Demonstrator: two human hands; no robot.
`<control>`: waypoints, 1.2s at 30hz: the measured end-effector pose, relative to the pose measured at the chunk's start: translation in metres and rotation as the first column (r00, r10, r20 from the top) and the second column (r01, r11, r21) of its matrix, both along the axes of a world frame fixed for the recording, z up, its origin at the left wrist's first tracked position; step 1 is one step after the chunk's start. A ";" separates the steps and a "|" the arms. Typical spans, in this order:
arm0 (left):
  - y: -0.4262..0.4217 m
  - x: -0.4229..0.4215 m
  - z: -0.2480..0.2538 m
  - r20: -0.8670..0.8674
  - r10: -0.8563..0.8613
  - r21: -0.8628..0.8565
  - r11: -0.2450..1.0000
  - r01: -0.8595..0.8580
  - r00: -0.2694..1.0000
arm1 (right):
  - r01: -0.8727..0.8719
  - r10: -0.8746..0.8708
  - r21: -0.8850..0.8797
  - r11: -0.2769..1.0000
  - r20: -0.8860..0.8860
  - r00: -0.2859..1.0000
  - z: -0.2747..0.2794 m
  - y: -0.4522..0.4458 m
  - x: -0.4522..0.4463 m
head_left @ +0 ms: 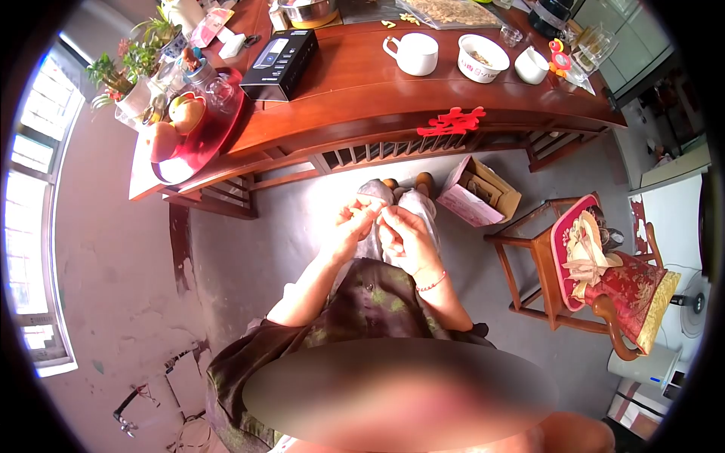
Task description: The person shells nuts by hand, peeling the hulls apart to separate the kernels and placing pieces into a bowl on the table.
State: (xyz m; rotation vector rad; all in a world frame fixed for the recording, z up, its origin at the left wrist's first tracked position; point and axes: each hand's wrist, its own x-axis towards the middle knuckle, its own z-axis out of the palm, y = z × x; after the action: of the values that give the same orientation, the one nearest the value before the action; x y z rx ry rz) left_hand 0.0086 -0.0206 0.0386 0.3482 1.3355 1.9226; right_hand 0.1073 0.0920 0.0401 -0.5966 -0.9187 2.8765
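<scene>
Grey floor (272, 241) lies beneath the left hand (353, 220) and right hand (405, 234), their bent fingers brought near each other above the legs (420, 204), perhaps for fine work; whether they clamp anything, I cannot tell. Nearby, an open carton (461, 202) stands below the table's (340, 94) front edge, seemingly for easy reach.

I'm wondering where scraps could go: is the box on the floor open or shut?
Open: the view from above looks into the box, showing its brownish inside. What it holds, I cannot tell.
</scene>
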 end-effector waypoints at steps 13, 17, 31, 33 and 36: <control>-0.001 0.002 -0.002 0.004 0.005 0.047 0.999 -0.005 1.000 | 0.046 -0.066 0.326 0.944 0.051 0.997 0.018 0.001 0.002; -0.003 0.001 -0.001 0.034 -0.051 0.046 0.998 0.049 0.998 | 0.037 -0.081 0.452 0.891 0.079 0.994 0.020 0.002 0.003; -0.002 0.014 0.006 -0.059 0.039 0.079 0.996 -0.034 0.998 | 0.108 -0.121 0.367 0.924 0.011 0.993 0.017 0.001 0.009; 0.001 0.017 0.004 -0.059 0.067 0.092 0.994 -0.062 0.996 | 0.114 -0.127 0.396 0.911 0.008 0.992 0.017 0.002 0.009; 0.003 0.020 0.003 -0.056 0.108 0.095 0.990 -0.102 0.993 | 0.140 -0.146 0.354 0.925 -0.009 0.989 0.013 -0.001 0.008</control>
State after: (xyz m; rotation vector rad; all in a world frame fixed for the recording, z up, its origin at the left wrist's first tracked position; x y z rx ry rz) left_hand 0.0284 -0.0177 0.0414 0.3917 1.3312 2.0810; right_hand 0.1154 0.0914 0.0530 -0.6225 -1.2973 2.4926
